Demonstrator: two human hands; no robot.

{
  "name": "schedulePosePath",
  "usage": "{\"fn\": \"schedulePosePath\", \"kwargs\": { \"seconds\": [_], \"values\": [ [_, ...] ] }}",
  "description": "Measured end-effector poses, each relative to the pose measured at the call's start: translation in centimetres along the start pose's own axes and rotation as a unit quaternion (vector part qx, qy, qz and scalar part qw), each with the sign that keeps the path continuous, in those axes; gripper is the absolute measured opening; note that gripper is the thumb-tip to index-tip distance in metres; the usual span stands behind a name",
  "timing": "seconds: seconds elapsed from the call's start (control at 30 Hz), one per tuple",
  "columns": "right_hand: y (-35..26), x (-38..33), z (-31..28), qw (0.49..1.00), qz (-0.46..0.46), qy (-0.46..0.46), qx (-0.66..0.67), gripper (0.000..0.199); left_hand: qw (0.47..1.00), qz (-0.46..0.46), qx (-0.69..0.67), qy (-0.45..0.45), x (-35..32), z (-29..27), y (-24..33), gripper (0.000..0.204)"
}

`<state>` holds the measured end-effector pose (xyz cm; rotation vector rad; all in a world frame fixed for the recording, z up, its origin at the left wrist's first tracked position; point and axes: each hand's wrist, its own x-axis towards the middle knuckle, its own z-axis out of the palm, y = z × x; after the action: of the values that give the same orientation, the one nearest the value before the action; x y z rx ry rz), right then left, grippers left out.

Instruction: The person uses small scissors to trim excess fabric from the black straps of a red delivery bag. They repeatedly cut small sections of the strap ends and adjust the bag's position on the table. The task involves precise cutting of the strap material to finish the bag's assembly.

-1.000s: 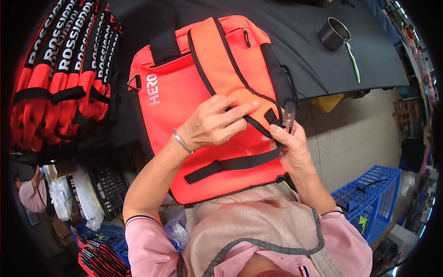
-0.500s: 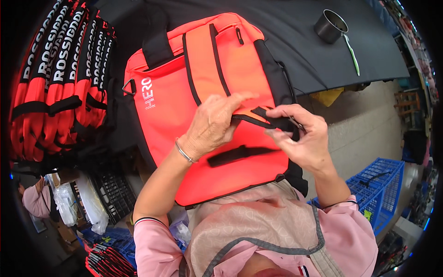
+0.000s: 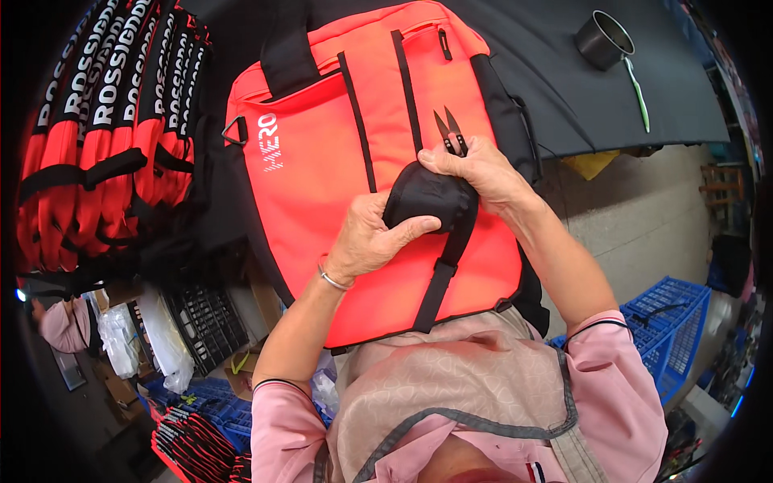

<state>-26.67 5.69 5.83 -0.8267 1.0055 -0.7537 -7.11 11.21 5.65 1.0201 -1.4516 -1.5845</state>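
A bright red-orange bag (image 3: 322, 137) with black side panels lies in front of me, its near edge against my apron. Above its lower half, the rounded black padded end of a shoulder strap (image 3: 431, 197) is gripped between my two hands. My left hand (image 3: 366, 237) pinches its left side, thumb on top. On its upper right edge presses the thumb of my right hand (image 3: 487, 173), which also holds small black thread snips (image 3: 451, 133), blades pointing up and away. A black webbing strap (image 3: 439, 286) runs from the padded end to the bag's near edge.
Several red and black straps (image 3: 105, 161) hang stacked at the left. On the black-covered table (image 3: 547, 88) stand a dark metal cup (image 3: 604, 40) and a green-white stick-like tool (image 3: 636, 92). Blue plastic crates (image 3: 664, 330) are at the lower right. Another person (image 3: 68, 326) is at the far left.
The strap end has been turned so its black underside faces up. My right hand has moved up and left, and the snips' blades now show. The webbing now hangs toward me.
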Motion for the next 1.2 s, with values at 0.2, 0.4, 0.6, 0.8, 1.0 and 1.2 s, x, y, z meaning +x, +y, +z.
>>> {"fn": "schedulePosePath", "kwargs": {
  "seconds": [0.2, 0.4, 0.6, 0.8, 1.0, 1.2],
  "values": [
    [-3.9, -4.6, -2.0, 0.986, -0.061, -0.056, -0.148, 0.017, 0.938, 0.226, 0.247, -0.090, -0.2, -2.6, 0.5, 0.036],
    [-3.8, -9.5, -4.4, 0.877, 0.059, -0.333, -0.341, 0.029, 0.777, 0.211, 0.584, 0.099, 2.7, -5.2, 0.7, 0.074],
    [-7.5, -6.3, -2.1, 0.925, -0.087, -0.162, -0.334, 0.032, 0.812, 0.150, 0.560, 0.064, 1.7, 0.9, -4.6, 0.087],
    [-12.5, 7.6, 7.0, 0.849, -0.418, 0.049, -0.318, 0.034, 0.834, 0.159, 0.527, 0.048, 0.9, 2.6, -4.7, 0.078],
    [-3.7, 20.0, 5.0, 0.875, -0.283, 0.140, -0.366, 0.030, 0.892, 0.049, 0.450, -0.018, 5.1, -7.9, 0.4, 0.051],
    [-2.8, 19.3, 4.7, 0.882, -0.312, 0.169, -0.310, 0.026, 0.679, 0.170, 0.698, 0.153, 6.1, -18.9, -0.1, 0.036]
  ]
}}
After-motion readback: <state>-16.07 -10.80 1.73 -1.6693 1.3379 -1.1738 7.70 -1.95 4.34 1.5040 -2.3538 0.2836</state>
